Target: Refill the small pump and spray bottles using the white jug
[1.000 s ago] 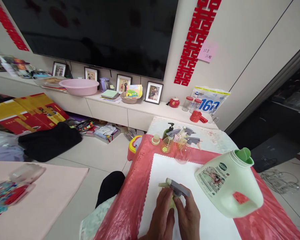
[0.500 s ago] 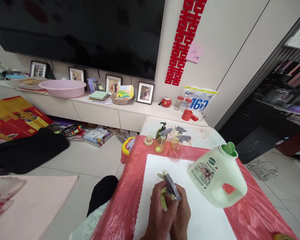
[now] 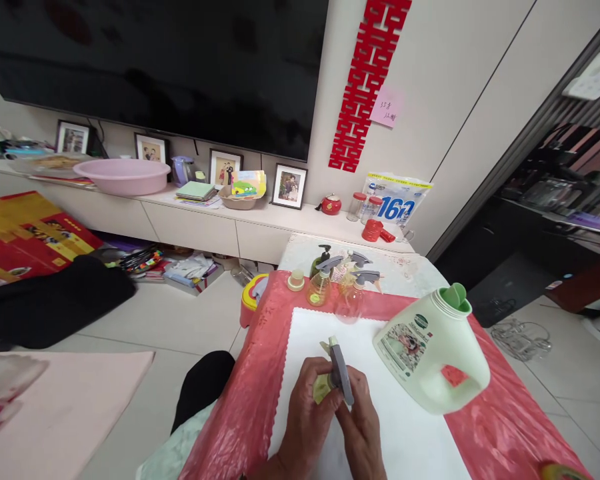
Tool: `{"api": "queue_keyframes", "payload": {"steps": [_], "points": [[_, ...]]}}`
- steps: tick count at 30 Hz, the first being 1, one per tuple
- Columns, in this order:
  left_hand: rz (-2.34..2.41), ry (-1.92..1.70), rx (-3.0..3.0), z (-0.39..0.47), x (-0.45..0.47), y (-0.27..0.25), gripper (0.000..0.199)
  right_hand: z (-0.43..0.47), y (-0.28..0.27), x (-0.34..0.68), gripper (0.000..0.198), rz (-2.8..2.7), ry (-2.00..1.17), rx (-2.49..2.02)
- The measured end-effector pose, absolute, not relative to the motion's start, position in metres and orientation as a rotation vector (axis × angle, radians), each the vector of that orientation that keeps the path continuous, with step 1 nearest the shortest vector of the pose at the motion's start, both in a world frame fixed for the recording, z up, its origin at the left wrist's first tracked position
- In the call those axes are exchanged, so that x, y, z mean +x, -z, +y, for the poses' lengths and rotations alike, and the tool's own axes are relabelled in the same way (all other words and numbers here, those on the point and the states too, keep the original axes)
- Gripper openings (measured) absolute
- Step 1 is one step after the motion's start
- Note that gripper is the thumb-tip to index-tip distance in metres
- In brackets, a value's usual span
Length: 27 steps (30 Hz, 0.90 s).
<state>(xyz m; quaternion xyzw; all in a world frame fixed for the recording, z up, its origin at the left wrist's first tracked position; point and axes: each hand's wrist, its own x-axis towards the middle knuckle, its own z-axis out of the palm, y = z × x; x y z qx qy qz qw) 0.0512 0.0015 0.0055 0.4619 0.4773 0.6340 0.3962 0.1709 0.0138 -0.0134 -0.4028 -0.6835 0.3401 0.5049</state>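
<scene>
Left hand [image 3: 305, 415], right hand [image 3: 364, 427]: fingers grasping yellowish clear plastic spray bottle [image 3: 322, 387], grey-headed; contacts partly hidden. Rightward swing could topple pale-green handled plastic jug [image 3: 425, 363], hands' two o'clock.

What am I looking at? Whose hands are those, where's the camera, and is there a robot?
There's no robot here. A camera on a person's head looks forward and down, so you see roughly what that person sees. The left hand and right hand are bare. Together they hold a small spray bottle with a grey spray head. Below them, a white sheet lies on a shiny red cover. To the right is a big pale-green jug. Farther away are other spray bottles and a pale cap.
</scene>
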Motion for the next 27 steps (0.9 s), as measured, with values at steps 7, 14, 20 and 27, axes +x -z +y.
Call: {"api": "queue_keyframes", "payload": {"steps": [7, 14, 20, 27], "points": [[1.171, -1.610, 1.170, 0.001, 0.052, 0.000, 0.027, 0.019, 0.019, 0.187, 0.035, -1.634, -1.002, -1.006], [1.185, -1.569, 1.078, 0.001, 0.050, 0.001, 0.031, 0.025, 0.028, 0.179, 0.034, -1.620, -0.893, -1.000], [1.150, -1.597, 1.145, -0.002, 0.050, -0.001, 0.028, 0.023, 0.037, 0.181, 0.031, -1.707, -0.757, -0.972], [1.169, -1.635, 1.226, -0.003, 0.053, -0.001, 0.023, 0.015, 0.037, 0.165, 0.028, -1.612, -0.640, -1.047]]}}
